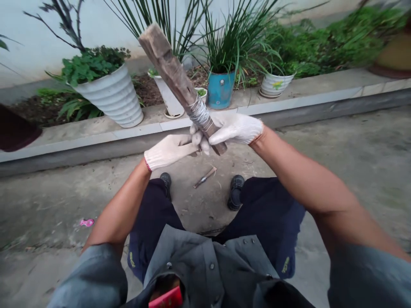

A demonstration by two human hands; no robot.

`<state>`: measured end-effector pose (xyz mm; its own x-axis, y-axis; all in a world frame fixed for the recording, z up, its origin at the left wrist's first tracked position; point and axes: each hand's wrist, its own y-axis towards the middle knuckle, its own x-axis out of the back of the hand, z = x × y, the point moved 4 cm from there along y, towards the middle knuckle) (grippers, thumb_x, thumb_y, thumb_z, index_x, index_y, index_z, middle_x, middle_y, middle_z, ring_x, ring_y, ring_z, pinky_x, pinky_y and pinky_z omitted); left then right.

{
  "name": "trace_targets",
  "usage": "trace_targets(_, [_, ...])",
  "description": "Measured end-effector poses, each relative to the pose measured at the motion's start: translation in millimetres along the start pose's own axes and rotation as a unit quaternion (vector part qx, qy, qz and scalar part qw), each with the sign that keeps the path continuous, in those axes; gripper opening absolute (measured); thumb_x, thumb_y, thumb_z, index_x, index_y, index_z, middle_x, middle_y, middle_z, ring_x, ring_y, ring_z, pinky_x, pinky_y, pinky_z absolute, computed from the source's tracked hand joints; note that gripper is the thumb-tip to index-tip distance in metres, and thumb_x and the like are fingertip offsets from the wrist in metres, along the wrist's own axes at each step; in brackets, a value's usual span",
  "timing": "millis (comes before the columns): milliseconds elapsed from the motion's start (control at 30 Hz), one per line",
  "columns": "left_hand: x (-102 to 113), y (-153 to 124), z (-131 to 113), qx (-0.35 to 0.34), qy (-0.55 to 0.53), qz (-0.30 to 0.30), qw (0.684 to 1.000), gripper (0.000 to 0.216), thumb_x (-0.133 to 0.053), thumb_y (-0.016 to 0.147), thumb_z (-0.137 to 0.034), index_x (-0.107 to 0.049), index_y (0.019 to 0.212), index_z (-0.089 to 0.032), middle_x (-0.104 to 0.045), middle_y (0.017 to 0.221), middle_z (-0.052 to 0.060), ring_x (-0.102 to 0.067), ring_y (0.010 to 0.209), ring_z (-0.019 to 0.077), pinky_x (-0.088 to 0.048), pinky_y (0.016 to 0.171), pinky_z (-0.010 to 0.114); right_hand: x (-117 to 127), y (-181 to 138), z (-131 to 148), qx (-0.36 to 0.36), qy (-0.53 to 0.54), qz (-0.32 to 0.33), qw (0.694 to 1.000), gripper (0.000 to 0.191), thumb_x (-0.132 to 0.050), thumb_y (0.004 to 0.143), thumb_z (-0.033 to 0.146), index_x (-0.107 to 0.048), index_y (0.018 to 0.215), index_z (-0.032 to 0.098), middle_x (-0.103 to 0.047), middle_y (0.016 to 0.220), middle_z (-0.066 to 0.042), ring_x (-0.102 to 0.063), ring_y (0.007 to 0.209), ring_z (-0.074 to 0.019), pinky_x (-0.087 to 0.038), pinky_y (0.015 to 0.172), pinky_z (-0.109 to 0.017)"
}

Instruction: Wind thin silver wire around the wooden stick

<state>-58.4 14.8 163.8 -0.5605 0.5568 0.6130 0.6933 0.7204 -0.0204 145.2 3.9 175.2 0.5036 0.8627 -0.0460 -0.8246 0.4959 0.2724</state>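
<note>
A rough wooden stick (175, 72) slants up and to the left in front of me. Silvery thin wire (199, 113) is wound in many turns around its lower part. My right hand (233, 128), in a white knit glove, is closed around the stick near its lower end, just below the coil. My left hand (173, 149), gloved alike, pinches at the fingertips beside the right fingers, where a fine strand of the wire shows. Part of the left fingertips is hidden.
On the concrete between my shoes lies a small wooden-handled tool (204, 178). A pink object (87, 222) lies at left. Ahead runs a low tiled ledge (147, 130) with a white ribbed pot (111, 96), a blue pot (221, 90) and a small white pot (276, 84).
</note>
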Motion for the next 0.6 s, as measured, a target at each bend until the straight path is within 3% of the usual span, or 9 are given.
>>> trace_targets(67, [19,-9,-7,-0.011,-0.023,-0.070,0.997,0.036,-0.075,0.100,-0.053,-0.080,0.108,-0.018,-0.080,0.104,0.007,-0.073,0.100,0.0248,-0.056,0.088,0.033,-5,4,20,0.005,-0.022,-0.016,1.000,0.060,-0.093,0.093,0.033,-0.063,0.140,0.012,-0.081,0.107,-0.010,-0.075,0.081,-0.0161,-0.064,0.077,-0.026])
trace_targets(133, [41,-23,-8,-0.029,-0.113,-0.194,0.974,0.042,-0.069,0.104,-0.058,-0.077,0.119,-0.020,-0.079,0.119,0.011,-0.074,0.106,0.0263,-0.059,0.090,0.035,-11,8,40,0.010,-0.047,-0.039,0.998,0.060,-0.092,0.092,0.031,-0.063,0.142,0.012,-0.081,0.112,-0.012,-0.077,0.081,-0.0176,-0.064,0.071,-0.026])
trace_targets(200, [56,-42,-3,-0.052,-0.242,-0.314,0.917,0.055,-0.053,0.109,-0.070,-0.071,0.131,-0.022,-0.075,0.137,0.013,-0.076,0.107,0.0256,-0.062,0.090,0.037,-16,13,58,0.018,-0.064,-0.058,0.996,0.060,-0.091,0.091,0.029,-0.063,0.142,0.012,-0.080,0.119,-0.014,-0.078,0.083,-0.0189,-0.064,0.070,-0.027])
trace_targets(267, [56,-60,2,-0.061,-0.322,-0.378,0.866,0.066,-0.046,0.108,-0.079,-0.067,0.136,-0.022,-0.072,0.144,0.014,-0.075,0.095,0.0206,-0.063,0.088,0.036,-21,19,71,0.038,-0.070,-0.058,0.995,0.062,-0.092,0.089,0.028,-0.062,0.142,0.013,-0.080,0.122,-0.014,-0.078,0.084,-0.0187,-0.065,0.071,-0.027])
trace_targets(333, [40,-70,4,-0.013,-0.344,-0.371,0.862,0.066,-0.069,0.097,-0.075,-0.067,0.134,-0.020,-0.073,0.142,0.015,-0.067,0.074,0.0138,-0.060,0.076,0.032,-25,26,79,0.061,-0.070,-0.043,0.995,0.063,-0.092,0.090,0.026,-0.061,0.142,0.013,-0.080,0.119,-0.013,-0.078,0.085,-0.0178,-0.065,0.073,-0.026])
trace_targets(400, [16,-72,-5,-0.001,-0.359,-0.317,0.878,0.075,-0.087,0.086,-0.068,-0.066,0.140,-0.020,-0.073,0.145,0.015,-0.062,0.065,0.0104,-0.057,0.066,0.029,-30,35,81,0.075,-0.067,-0.024,0.995,0.061,-0.090,0.092,0.025,-0.059,0.143,0.013,-0.080,0.118,-0.012,-0.078,0.087,-0.0170,-0.065,0.076,-0.026])
trace_targets(467, [-6,-70,-21,-0.041,-0.410,-0.238,0.880,0.089,-0.092,0.083,-0.064,-0.060,0.153,-0.022,-0.076,0.143,0.014,-0.062,0.065,0.0108,-0.063,0.075,0.033,-34,42,80,0.077,-0.062,-0.014,0.995,0.059,-0.089,0.092,0.025,-0.059,0.141,0.013,-0.080,0.120,-0.013,-0.078,0.087,-0.0165,-0.066,0.078,-0.027])
trace_targets(533, [-16,-70,-35,-0.083,-0.434,-0.210,0.872,0.090,-0.094,0.082,-0.066,-0.063,0.151,-0.018,-0.081,0.122,0.012,-0.054,0.056,0.0081,-0.065,0.075,0.034,-38,48,79,0.073,-0.061,-0.019,0.995,0.058,-0.091,0.090,0.025,-0.059,0.138,0.013,-0.080,0.119,-0.013,-0.078,0.086,-0.0168,-0.066,0.079,-0.029])
trace_targets(600, [-16,-75,-41,-0.091,-0.430,-0.231,0.868,0.076,-0.093,0.084,-0.065,-0.071,0.136,-0.015,-0.079,0.093,0.004,-0.048,0.049,0.0065,-0.057,0.058,0.026,-39,49,79,0.069,-0.070,-0.043,0.994,0.058,-0.092,0.087,0.026,-0.061,0.134,0.013,-0.080,0.114,-0.012,-0.078,0.084,-0.0179,-0.066,0.075,-0.029])
